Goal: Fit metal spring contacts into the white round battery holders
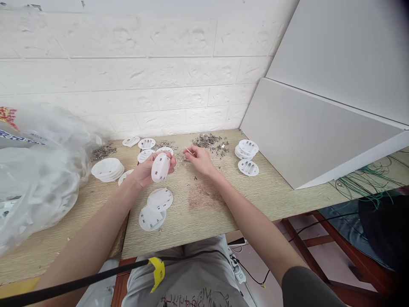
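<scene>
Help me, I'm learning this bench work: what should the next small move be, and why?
Perhaps use the right hand to pick up one of the small metal pieces: it holds a thin stick beside them, while the left hand holds a slotted white plastic disc. Whether the right already pinches one is unclear.

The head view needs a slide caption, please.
Left hand holds a white slotted disc; right hand pinches a thin stick.

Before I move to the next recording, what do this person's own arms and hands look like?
The left hand and right hand are bare, with no gloves or watch visible. A dark grey sleeve shows on the right arm; none shows on the left arm. A black cable crosses in front of the left arm.
</scene>
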Available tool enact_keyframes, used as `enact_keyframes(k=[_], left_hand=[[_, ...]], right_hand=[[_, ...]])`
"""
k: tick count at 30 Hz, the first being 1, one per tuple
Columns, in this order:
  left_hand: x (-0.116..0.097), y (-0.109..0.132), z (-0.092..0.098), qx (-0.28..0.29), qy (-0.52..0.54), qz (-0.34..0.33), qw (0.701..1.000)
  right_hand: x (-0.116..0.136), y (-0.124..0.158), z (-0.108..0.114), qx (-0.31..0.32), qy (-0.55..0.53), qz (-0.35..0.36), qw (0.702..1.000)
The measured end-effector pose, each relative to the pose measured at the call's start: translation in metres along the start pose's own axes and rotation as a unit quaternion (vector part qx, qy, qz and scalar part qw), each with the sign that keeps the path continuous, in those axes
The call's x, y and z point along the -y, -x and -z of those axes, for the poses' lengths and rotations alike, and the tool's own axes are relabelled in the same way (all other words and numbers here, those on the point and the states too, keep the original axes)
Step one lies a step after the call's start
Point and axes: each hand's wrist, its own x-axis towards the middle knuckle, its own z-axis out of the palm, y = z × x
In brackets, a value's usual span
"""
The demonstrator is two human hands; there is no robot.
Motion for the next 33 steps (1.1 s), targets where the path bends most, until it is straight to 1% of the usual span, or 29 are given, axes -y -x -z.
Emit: enact_keyframes(k=[6, 8, 11, 13, 15, 17, 20, 22, 26, 29, 33], left_hand=[[0.005, -0.002, -0.003, 0.001, 0.028, 0.006, 1.000], [0.007, -0.003, -0.004, -0.017, 0.006, 0.011, 1.000], [0.010, -0.004, -0.006, -0.055, -0.061, 0.014, 0.996], [0.012, -0.005, -0.005, -0.067, -0.127, 0.011, 0.990], [0.013, -0.006, -0.002, -0.071, -0.212, 0.010, 0.975], [0.014, -0.007, 0.002, -0.073, -0.301, 0.010, 0.951], [0.013, -0.007, 0.005, -0.053, -0.398, 0.020, 0.916], [0.012, -0.006, 0.004, -0.033, -0.424, 0.032, 0.905], [0.008, -0.004, -0.002, -0.012, -0.454, 0.048, 0.890], [0.006, -0.004, -0.004, 0.006, -0.476, 0.057, 0.877], [0.004, -0.007, -0.001, 0.043, -0.465, 0.072, 0.881]], right_hand=[[-0.001, 0.000, -0.001, 0.016, 0.012, 0.031, 0.999], [0.000, 0.001, -0.001, 0.021, 0.010, 0.039, 0.999], [0.001, 0.001, -0.001, 0.026, 0.010, 0.046, 0.999], [0.002, 0.001, -0.001, 0.027, 0.011, 0.047, 0.998], [0.001, 0.001, -0.001, 0.028, 0.011, 0.046, 0.998], [0.001, 0.001, -0.001, 0.028, 0.011, 0.044, 0.999], [0.002, 0.001, 0.000, 0.024, 0.014, 0.041, 0.999], [0.003, 0.002, 0.000, 0.024, 0.019, 0.042, 0.999], [0.006, 0.004, 0.001, 0.017, 0.032, 0.036, 0.999], [0.006, 0.004, 0.001, 0.003, 0.035, 0.019, 0.999], [0.002, 0.002, 0.000, -0.015, 0.050, 0.010, 0.999]])
